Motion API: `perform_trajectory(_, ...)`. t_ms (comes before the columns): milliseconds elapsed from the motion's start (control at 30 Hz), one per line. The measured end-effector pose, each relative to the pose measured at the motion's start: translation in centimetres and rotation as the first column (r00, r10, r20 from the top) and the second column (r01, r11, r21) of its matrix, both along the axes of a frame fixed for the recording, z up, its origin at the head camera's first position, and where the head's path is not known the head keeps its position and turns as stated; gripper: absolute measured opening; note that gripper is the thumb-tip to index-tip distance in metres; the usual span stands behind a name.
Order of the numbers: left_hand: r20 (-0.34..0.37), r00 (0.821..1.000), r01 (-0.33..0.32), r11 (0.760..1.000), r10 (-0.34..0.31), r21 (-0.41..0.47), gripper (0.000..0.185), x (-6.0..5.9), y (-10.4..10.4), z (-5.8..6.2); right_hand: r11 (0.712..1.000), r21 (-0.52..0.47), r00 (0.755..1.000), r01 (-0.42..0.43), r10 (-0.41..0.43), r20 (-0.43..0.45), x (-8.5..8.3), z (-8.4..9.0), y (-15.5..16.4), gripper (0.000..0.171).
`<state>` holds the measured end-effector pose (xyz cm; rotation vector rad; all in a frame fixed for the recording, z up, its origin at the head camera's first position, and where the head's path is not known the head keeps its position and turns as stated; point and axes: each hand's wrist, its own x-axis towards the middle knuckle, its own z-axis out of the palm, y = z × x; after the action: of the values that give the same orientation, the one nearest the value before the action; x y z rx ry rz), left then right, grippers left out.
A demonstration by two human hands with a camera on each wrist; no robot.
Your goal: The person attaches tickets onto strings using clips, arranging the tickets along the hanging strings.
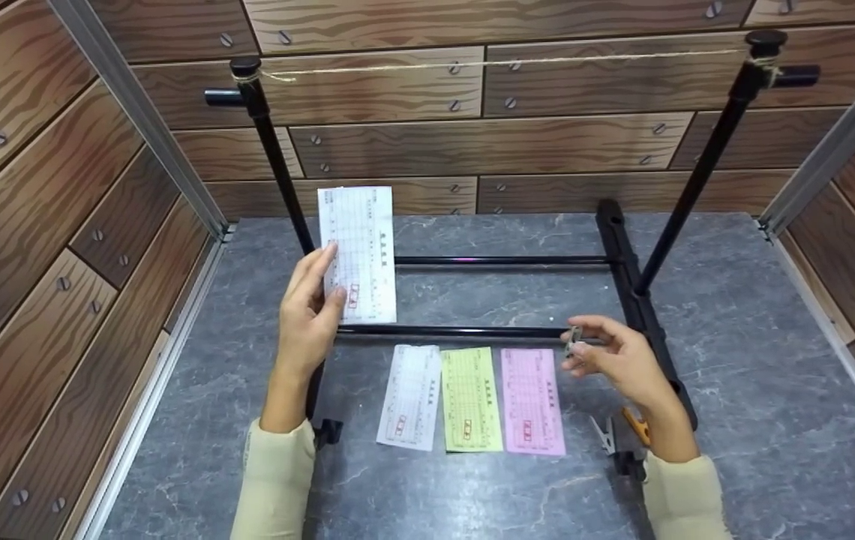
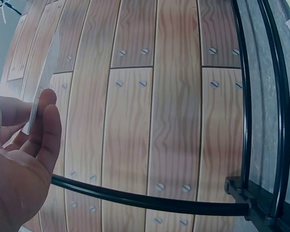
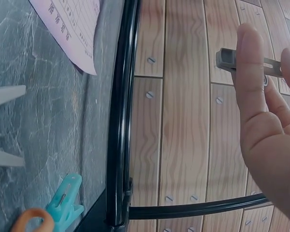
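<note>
My left hand (image 1: pixel 307 319) pinches a white slip (image 1: pixel 358 253) btwn thumb and fingers, held upright above the worktop (image 1: pixel 735 360), long axis vertical, top edge pointing up toward the string (image 1: pixel 502 63) w/ printed face toward me. My right hand (image 1: pixel 619 360) has its fingers curled round a grey clothespin (image 1: pixel 572 341), long axis roughly upright, just above the front bar of the black rack (image 1: pixel 626 262). On the worktop below lie 3 slips side by side, long axes running away from me: white (image 1: pixel 410 396), yellow-green (image 1: pixel 469 399), pink (image 1: pixel 532 400). More clips (image 1: pixel 626 429) lie under my right wrist.
</note>
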<state>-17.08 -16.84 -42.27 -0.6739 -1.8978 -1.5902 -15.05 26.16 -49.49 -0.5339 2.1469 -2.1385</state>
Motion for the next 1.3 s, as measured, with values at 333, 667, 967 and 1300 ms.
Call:
perform_trajectory(333,-0.033,0.999,0.009,0.999,-0.008,0.035,0.058,-1.2,-0.1,1.3,0.999,-0.036,0.998,0.025,-0.023,0.056,0.0,0.6,-0.4,0.039)
perform_trajectory(667,-0.037,0.999,-0.001,0.998,0.003,0.057,0.059,-2.4,0.0,2.5,0.998,-0.051,0.999,0.029,-0.028,0.026,-0.4,2.5,-0.3,0.040)
perform_trajectory(967,-0.042,0.999,0.022,0.996,-0.018,0.086,0.058,-3.9,0.0,3.7,1.000,-0.019,0.999,0.008,-0.008,-0.031,-0.8,5.4,0.5,0.038)
perform_trajectory(1300,-0.059,0.998,0.032,0.996,-0.027,0.088,0.058,-5.5,-0.4,4.9,0.998,-0.051,0.989,-0.045,0.038,-0.142,-1.2,9.2,1.1,0.034)
